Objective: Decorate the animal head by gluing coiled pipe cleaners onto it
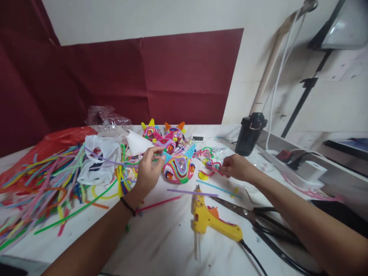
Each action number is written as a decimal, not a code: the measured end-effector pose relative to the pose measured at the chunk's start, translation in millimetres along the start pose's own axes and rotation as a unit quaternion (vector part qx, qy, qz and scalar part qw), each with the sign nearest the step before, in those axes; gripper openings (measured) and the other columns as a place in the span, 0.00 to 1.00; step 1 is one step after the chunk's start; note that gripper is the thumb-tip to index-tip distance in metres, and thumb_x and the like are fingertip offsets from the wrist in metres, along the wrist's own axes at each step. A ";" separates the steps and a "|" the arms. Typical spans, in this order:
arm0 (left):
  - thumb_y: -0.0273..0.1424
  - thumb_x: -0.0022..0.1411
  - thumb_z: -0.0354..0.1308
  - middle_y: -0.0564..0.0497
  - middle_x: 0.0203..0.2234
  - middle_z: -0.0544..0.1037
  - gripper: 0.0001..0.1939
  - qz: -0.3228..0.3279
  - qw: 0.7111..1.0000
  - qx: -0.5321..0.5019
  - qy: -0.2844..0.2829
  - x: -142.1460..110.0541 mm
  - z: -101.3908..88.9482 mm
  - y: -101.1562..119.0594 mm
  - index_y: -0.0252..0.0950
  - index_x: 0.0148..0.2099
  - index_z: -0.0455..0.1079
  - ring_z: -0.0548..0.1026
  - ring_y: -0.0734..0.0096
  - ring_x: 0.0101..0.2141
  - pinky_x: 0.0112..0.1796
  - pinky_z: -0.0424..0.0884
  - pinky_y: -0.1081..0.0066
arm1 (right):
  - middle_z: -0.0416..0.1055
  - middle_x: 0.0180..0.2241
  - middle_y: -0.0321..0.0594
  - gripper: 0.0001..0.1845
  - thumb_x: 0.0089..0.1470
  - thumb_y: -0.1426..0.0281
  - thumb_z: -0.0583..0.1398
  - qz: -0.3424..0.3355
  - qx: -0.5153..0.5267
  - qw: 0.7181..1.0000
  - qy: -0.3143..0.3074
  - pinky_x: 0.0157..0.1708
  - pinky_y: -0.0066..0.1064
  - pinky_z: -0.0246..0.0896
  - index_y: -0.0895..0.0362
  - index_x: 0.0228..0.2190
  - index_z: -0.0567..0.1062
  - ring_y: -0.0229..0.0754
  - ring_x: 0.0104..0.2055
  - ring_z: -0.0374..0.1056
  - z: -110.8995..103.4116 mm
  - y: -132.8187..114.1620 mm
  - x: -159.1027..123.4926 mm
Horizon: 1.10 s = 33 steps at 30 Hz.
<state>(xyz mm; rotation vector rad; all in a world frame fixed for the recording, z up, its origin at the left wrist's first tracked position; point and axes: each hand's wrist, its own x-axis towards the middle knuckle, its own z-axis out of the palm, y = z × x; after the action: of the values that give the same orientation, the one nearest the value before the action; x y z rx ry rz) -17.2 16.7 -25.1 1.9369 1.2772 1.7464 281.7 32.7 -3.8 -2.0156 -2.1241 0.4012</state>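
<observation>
A colourful mask [178, 171] wound with pipe cleaners, with light-blue ears and orange gems, rests on the white table. My left hand [150, 168] is at its left ear, thumb and index finger around the ear's tip. To the right, my right hand [236, 168] has its fingers closed at a bent pink pipe cleaner [214, 166], among small curled scraps. Nearer to me lie a purple pipe cleaner [189, 192], a blue pipe cleaner [220, 188] and a red pipe cleaner [158, 204].
A yellow glue gun [211, 222] and black-handled scissors [253, 216] lie in front. Loose pipe cleaners [43, 180] heap at left beside a white cloth [99, 159]. Several finished masks [165, 140] stand behind. A black bottle [250, 134] and power strip [296, 170] are at right.
</observation>
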 end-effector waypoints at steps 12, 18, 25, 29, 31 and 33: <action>0.37 0.62 0.54 0.54 0.23 0.75 0.10 -0.052 0.994 -0.029 -0.090 -10.1 -3.5 36.5 0.39 0.38 0.73 0.73 0.70 0.24 0.26 0.68 0.73 | 0.74 0.24 0.36 0.11 0.46 0.64 0.61 -0.220 0.299 0.927 0.041 0.26 0.29 0.65 0.57 0.32 0.74 0.40 0.26 0.70 -19.5 -35.2 -12.1; 0.37 0.64 0.55 0.52 0.25 0.76 0.11 0.025 0.982 0.013 -0.188 -13.1 4.7 59.4 0.41 0.42 0.76 0.71 0.69 0.25 0.32 0.68 0.71 | 0.71 0.25 0.33 0.06 0.49 0.75 0.57 -0.362 0.256 0.896 0.002 0.26 0.25 0.58 0.55 0.28 0.74 0.35 0.27 0.65 -17.0 -73.9 -34.8; 0.32 0.63 0.54 0.52 0.25 0.73 0.10 0.075 0.975 0.042 -0.205 1.7 2.6 57.9 0.40 0.31 0.74 0.70 0.70 0.26 0.32 0.66 0.71 | 0.72 0.25 0.31 0.08 0.48 0.77 0.57 -0.367 0.257 0.894 0.003 0.26 0.24 0.57 0.54 0.29 0.75 0.35 0.26 0.66 -20.5 -80.2 -29.7; 0.31 0.60 0.55 0.51 0.28 0.73 0.08 0.039 0.984 0.040 -0.171 9.6 5.9 54.4 0.40 0.30 0.74 0.70 0.68 0.29 0.34 0.66 0.70 | 0.71 0.23 0.32 0.09 0.40 0.76 0.60 -0.320 0.391 0.861 -0.053 0.25 0.25 0.60 0.57 0.29 0.74 0.36 0.25 0.67 -12.9 -83.1 -8.6; 0.31 0.57 0.57 0.52 0.26 0.73 0.07 -0.018 0.987 0.015 -0.160 12.9 8.1 51.0 0.39 0.28 0.73 0.69 0.69 0.28 0.33 0.66 0.71 | 0.70 0.22 0.31 0.09 0.38 0.75 0.60 -0.302 0.427 0.850 -0.058 0.25 0.25 0.61 0.57 0.28 0.72 0.35 0.23 0.66 -7.6 -85.2 1.7; 0.32 0.55 0.58 0.54 0.22 0.71 0.06 -0.082 0.982 -0.017 -0.167 15.7 10.4 45.5 0.38 0.27 0.73 0.68 0.71 0.25 0.29 0.65 0.72 | 0.70 0.22 0.31 0.11 0.37 0.75 0.60 -0.288 0.451 0.843 -0.055 0.25 0.26 0.62 0.57 0.29 0.72 0.35 0.23 0.65 -2.8 -87.2 9.1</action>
<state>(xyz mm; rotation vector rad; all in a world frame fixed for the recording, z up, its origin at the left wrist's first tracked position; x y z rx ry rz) 10.6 4.9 13.9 1.9396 1.2342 1.2916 199.4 38.4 26.3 -0.8090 -1.8926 1.1394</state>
